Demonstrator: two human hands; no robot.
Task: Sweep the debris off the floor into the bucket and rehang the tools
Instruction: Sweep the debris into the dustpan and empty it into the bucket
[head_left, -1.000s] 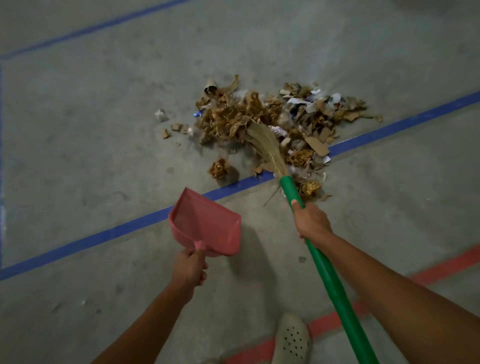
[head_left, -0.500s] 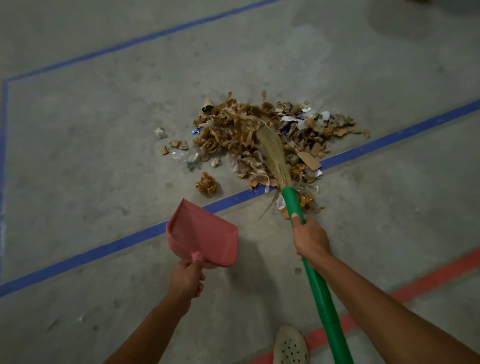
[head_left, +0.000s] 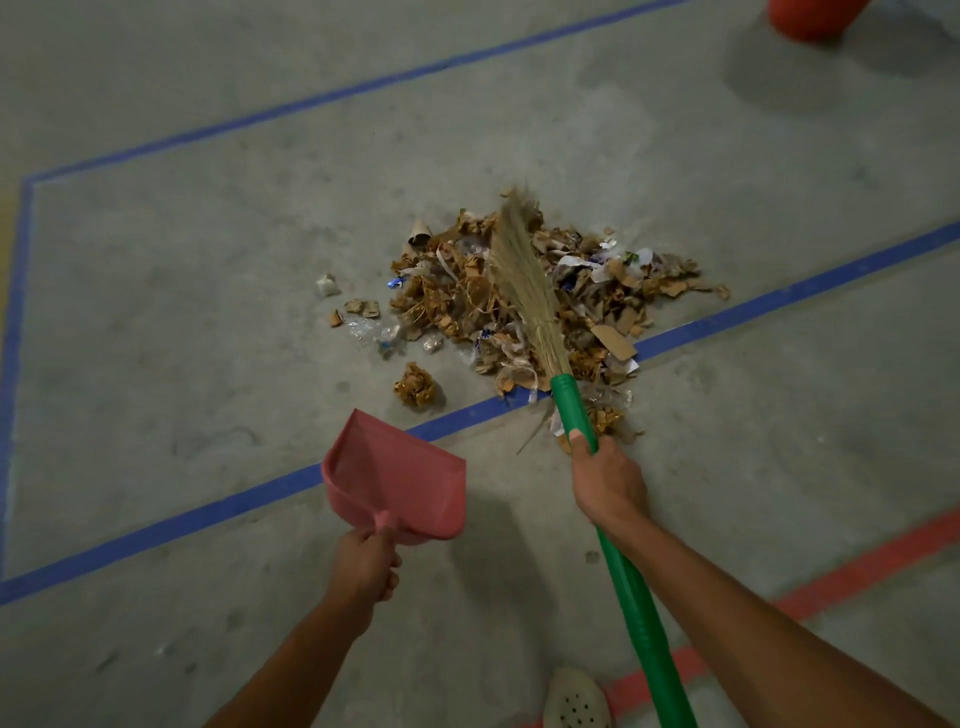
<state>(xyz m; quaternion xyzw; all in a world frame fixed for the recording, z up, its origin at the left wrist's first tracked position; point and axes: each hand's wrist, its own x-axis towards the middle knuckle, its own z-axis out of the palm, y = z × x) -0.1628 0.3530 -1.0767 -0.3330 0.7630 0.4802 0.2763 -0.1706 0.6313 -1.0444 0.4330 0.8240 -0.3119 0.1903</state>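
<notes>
Grip of the right hand closed round the green broom handle, thumb lying along the shaft close to its far end; the handle slants from the near right edge towards the middle of the scene. Straw bristles lie across the debris pile, tips at its far edge. Left hand, fingers curled round the short stem of the pink dustpan, holds the pan left of the broom, on the near side of the pile and apart from it. Pile of torn card, paper and dry brown scraps straddles a blue floor line; one loose brown clump sits between pan and pile, with small bits just left of the pile. Red-orange container at the far right corner, cut by the frame. Red line and pale perforated shoe at the near edge
</notes>
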